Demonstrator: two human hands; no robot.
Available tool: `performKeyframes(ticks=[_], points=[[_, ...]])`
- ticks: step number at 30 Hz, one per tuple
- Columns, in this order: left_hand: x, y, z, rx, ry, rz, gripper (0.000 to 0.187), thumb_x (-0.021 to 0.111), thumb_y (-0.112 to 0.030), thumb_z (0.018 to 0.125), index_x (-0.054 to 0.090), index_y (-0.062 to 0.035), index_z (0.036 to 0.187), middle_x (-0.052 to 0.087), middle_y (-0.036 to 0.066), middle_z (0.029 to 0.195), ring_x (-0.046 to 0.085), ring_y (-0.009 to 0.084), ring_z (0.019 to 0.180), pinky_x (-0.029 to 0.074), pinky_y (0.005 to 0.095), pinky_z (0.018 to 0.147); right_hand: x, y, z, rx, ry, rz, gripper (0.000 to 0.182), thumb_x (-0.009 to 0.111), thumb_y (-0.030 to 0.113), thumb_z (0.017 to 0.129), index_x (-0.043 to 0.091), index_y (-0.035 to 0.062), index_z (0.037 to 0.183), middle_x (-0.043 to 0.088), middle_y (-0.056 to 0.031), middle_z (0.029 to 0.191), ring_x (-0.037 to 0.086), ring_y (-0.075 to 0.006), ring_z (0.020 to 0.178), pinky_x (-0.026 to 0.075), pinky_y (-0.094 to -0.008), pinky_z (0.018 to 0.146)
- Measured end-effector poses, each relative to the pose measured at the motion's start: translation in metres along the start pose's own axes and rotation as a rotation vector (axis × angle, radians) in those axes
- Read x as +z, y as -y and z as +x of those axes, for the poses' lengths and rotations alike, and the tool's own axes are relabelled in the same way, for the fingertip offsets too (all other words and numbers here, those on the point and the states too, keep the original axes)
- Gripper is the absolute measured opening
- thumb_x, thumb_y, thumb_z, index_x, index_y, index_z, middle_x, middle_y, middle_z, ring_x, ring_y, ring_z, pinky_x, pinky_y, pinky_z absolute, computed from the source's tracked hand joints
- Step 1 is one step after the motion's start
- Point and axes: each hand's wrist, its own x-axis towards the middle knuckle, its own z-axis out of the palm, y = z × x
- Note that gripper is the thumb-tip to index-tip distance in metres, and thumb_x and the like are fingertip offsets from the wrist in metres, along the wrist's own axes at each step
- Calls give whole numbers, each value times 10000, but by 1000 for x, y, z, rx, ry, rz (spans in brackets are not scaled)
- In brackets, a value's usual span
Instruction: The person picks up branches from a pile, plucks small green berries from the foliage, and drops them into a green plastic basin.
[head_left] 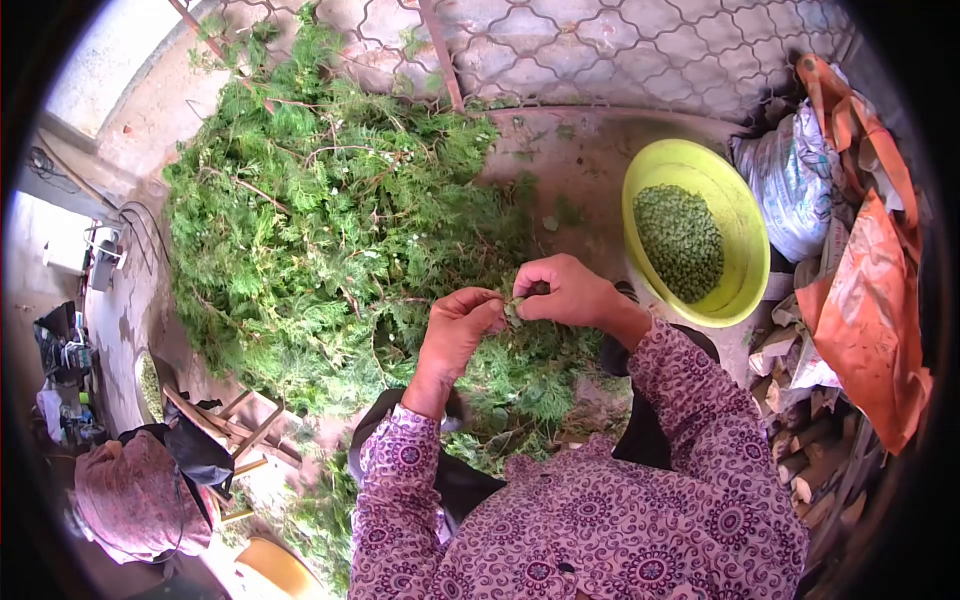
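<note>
My left hand (457, 335) and my right hand (568, 292) meet in front of me, fingertips pinched round a small green sprig (513, 310) between them. Beneath and beyond them spreads a large heap of feathery green branches (330, 220). To the right of my right hand stands a yellow-green basin (742, 262), partly filled with small round green pieces (678, 243). The fine detail of the sprig is partly hidden by my fingers.
A wire mesh fence (600, 50) runs along the back. White sacks (790, 185), an orange sheet (870, 320) and stacked firewood (815, 460) line the right. At lower left are a person (140, 495), a wooden chair (250, 425) and a yellow container (275, 568).
</note>
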Motion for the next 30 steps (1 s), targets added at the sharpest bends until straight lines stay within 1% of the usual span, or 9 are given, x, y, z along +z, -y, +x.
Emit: performKeyframes(ticks=[3,5,6,8,10,16,18,21,30], points=[[-8,7,6,40,-78,46,107,580,-63,800,598,17,868,604,38,732,555,94,618,455,215,596,-5,4,-4,18,162,152,132,593,116,697,578,7,771,522,9,640,458,-51,605,367,-210,521],[-12,4,5,54,-165,83,103,573,-61,801,599,21,857,602,39,724,553,94,618,453,215,597,-15,15,-8,250,365,505,154,560,98,707,567,2,826,545,-14,710,479,-60,601,363,-193,484],[-12,1,3,64,-172,59,105,568,-61,802,597,24,856,599,37,715,549,93,616,449,214,596,-16,19,-9,248,364,506,154,560,98,707,567,2,826,545,-14,710,479,-60,601,363,-193,484],[-12,1,2,66,-170,39,107,563,-62,803,595,27,855,596,35,707,545,91,614,444,212,595,-16,23,-15,173,185,821,190,526,78,731,537,-4,903,556,-49,798,509,-79,603,371,-184,454],[-12,3,2,50,-189,55,100,563,-73,807,589,19,838,586,24,693,531,82,605,430,205,582,-20,21,-13,153,218,833,236,529,91,748,513,19,972,556,-36,855,538,-87,630,411,-188,460],[-7,6,5,59,-201,19,85,572,-91,805,588,-8,816,573,11,668,515,75,572,419,211,553,2,-1,-2,215,136,534,227,630,160,732,549,6,878,556,-32,753,496,-79,617,385,-199,495],[-5,6,5,60,-190,0,83,574,-90,805,589,-10,816,576,11,676,518,76,573,421,212,554,13,-11,3,-39,-75,63,268,681,208,691,572,8,833,549,-16,691,478,-71,615,386,-224,525],[1,4,4,49,-172,-41,78,577,-88,803,589,-12,817,581,13,692,524,77,581,425,213,560,15,0,2,65,-97,1,310,712,241,652,588,5,811,559,-24,690,478,-68,615,392,-238,552],[-1,5,1,7,-88,-91,87,576,-74,799,587,6,830,586,28,711,534,88,613,435,215,580,22,-4,5,11,-131,-34,235,652,189,652,605,-3,779,560,-38,635,481,-66,583,393,-234,526]])
